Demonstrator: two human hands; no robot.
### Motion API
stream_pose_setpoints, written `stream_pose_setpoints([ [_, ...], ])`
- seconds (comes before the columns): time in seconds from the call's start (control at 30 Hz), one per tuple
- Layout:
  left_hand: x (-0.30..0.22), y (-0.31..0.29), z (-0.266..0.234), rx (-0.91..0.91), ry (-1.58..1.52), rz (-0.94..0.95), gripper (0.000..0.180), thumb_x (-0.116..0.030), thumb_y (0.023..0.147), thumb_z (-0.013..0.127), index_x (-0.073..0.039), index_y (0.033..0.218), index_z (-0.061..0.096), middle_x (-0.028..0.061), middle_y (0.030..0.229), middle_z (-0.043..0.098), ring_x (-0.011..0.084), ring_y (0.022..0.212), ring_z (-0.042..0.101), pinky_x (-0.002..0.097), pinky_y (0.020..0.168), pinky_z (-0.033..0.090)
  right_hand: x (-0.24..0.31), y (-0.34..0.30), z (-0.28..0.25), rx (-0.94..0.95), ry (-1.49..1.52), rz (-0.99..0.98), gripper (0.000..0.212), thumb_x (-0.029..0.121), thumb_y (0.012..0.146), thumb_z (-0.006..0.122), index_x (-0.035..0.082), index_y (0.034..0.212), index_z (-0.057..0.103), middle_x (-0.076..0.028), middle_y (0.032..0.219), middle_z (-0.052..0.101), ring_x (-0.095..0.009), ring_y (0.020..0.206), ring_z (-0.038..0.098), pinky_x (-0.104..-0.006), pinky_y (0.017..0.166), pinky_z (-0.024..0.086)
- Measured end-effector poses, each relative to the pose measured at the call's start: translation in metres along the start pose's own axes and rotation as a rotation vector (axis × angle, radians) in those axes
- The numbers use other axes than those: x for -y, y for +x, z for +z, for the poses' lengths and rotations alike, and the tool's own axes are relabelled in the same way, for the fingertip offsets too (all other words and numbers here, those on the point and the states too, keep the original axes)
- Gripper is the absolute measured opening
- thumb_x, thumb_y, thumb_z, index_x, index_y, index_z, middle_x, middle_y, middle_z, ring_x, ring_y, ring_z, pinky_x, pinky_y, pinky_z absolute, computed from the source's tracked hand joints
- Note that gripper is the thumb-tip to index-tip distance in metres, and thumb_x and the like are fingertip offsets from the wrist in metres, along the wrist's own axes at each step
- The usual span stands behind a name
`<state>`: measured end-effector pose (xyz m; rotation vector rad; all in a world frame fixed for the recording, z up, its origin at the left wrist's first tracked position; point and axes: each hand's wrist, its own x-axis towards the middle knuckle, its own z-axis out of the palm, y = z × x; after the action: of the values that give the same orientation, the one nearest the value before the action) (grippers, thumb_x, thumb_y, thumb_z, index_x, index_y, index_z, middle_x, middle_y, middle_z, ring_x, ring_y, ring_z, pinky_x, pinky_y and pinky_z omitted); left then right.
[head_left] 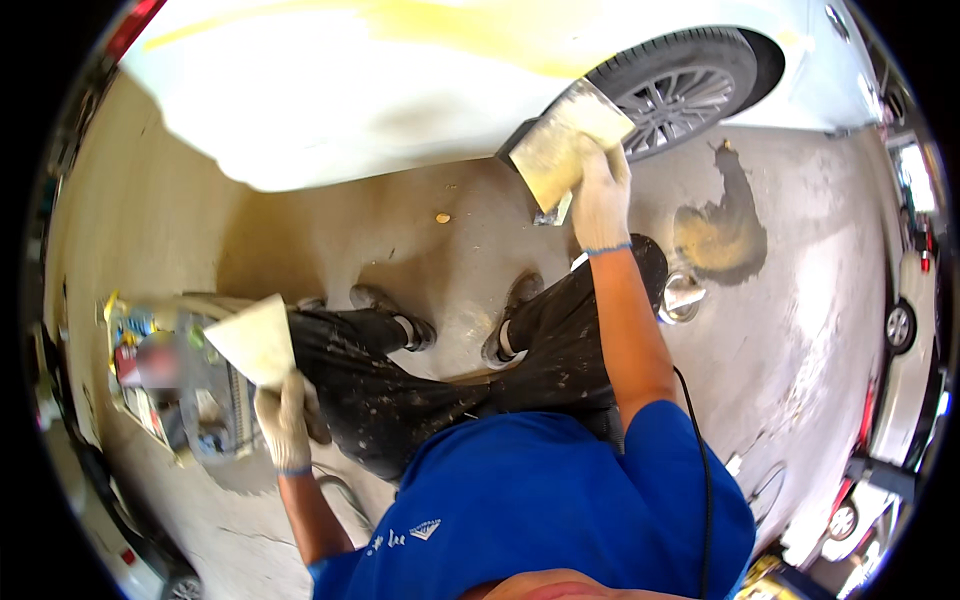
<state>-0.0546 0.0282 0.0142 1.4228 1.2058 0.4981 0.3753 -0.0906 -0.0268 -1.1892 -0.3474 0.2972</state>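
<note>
Nearest the camera, a blue short-sleeved shirt (530, 500) fills the lower middle, above dark, spotted trousers (385, 375). The right hand (602, 195), gloved, grips a flat plate (545, 165) smeared with yellowish paste; it appears before the left edge of the car's wheel (690, 100), though whether plate and tyre touch cannot be told. The left hand (285, 425), also gloved, has its fingers wrapped round the lower end of a cream spreader (258, 345), whose broad blade appears above the upper right part of a crate (113, 360).

Possible faults: a tilted plate could shed paste onto the wheel or the floor (460, 290); a careless swing of the right arm could bring its edge against the white car body (300, 110), which bears a yellow patch (480, 30); a lowered left hand could smear the trousers with the blade.

Containers: along the crate's left edge lie blue, yellow and red articles, partly blurred; toward its right edge, a grey tray (215, 375) holds small pieces too indistinct to name. Beside the right knee, a metal tin (683, 297) stands on the floor, its contents uncertain.
</note>
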Motion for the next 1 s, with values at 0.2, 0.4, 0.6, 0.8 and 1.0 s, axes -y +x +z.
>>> stream_pose_setpoints([
  [0.2,0.040,-0.064,0.007,0.512,0.581,-0.460,0.028,-0.029,0.095,0.062,-0.001,0.098,0.066,0.0004,0.071,0.061,0.0097,0.065,0.057,0.0284,0.059,0.047,-0.035,0.052,0.048,-0.124,0.276,-0.146,0.036,0.011,0.097,0.057,-0.001,0.131,0.053,-0.007,0.118,0.061,-0.016,0.105,0.059,-0.0308,0.092,0.049],
  [0.4,0.034,-0.055,0.030,0.761,1.293,-0.361,0.046,-0.048,0.093,0.058,-0.005,0.088,0.073,0.0191,0.080,0.070,0.0362,0.082,0.070,0.0426,0.070,0.052,-0.071,0.083,0.052,-0.285,0.481,-0.194,0.033,0.014,0.097,0.056,0.001,0.127,0.054,-0.008,0.116,0.061,-0.018,0.102,0.061,-0.0319,0.089,0.051],
  [0.6,-0.057,0.014,0.059,0.730,1.408,-0.050,0.031,-0.037,0.082,0.071,-0.007,0.091,0.073,0.0175,0.083,0.071,0.0333,0.079,0.070,0.0415,0.069,0.054,-0.082,0.090,0.047,-0.293,0.480,-0.131,0.032,0.015,0.097,0.055,0.002,0.127,0.055,-0.006,0.114,0.062,-0.017,0.101,0.061,-0.0316,0.087,0.052],
  [0.8,-0.140,0.144,0.203,0.456,0.898,0.731,0.031,-0.010,0.084,0.067,0.002,0.112,0.064,0.0166,0.101,0.069,0.0276,0.094,0.068,0.0360,0.083,0.053,-0.079,0.099,0.038,-0.256,0.549,-0.138,0.027,0.011,0.097,0.054,0.001,0.123,0.056,-0.004,0.111,0.063,-0.011,0.099,0.059,-0.0276,0.087,0.049],
  [1.0,-0.172,0.215,0.312,0.413,0.521,0.826,0.039,-0.029,0.096,0.062,0.002,0.119,0.063,0.0102,0.098,0.069,0.0172,0.089,0.063,0.0310,0.083,0.050,-0.067,0.100,0.036,-0.207,0.525,-0.096,0.026,0.011,0.096,0.055,0.002,0.121,0.058,-0.003,0.110,0.063,-0.011,0.098,0.058,-0.0277,0.088,0.048],
])
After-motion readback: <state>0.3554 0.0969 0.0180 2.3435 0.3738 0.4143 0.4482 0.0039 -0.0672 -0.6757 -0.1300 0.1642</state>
